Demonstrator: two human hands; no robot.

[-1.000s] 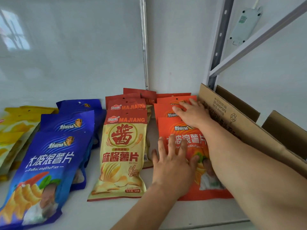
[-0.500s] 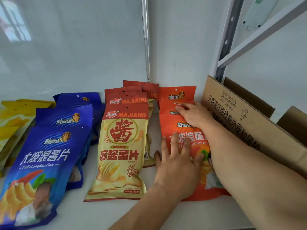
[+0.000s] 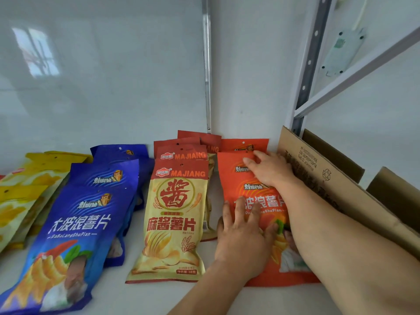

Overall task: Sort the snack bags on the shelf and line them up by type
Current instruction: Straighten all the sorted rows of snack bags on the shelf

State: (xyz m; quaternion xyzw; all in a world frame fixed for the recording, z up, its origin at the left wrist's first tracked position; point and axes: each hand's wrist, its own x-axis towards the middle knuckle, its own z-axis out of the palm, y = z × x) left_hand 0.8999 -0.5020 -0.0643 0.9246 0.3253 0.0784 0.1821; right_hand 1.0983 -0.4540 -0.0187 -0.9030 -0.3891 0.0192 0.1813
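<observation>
Snack bags lie in overlapping rows on the white shelf (image 3: pixel 159 298). From the left come yellow bags (image 3: pixel 27 178), blue bags (image 3: pixel 86 214), beige and red MAJIANG bags (image 3: pixel 175 214) and orange bags (image 3: pixel 256 201). My left hand (image 3: pixel 243 237) presses flat on the front orange bag, fingers spread. Farther back, my right hand (image 3: pixel 268 169) rests on the top edges of the orange bags with its fingers stretched out. My right forearm covers the right side of the orange row.
An open cardboard box (image 3: pixel 341 185) stands right against the orange bags. A grey shelf upright (image 3: pixel 309 64) and a white brace rise behind it. The glossy white back wall (image 3: pixel 102 87) closes off the shelf.
My right hand has pushed the back orange bags into line, so their tops sit more evenly. My left hand has barely shifted on the front orange bag. The camera has moved slightly.
</observation>
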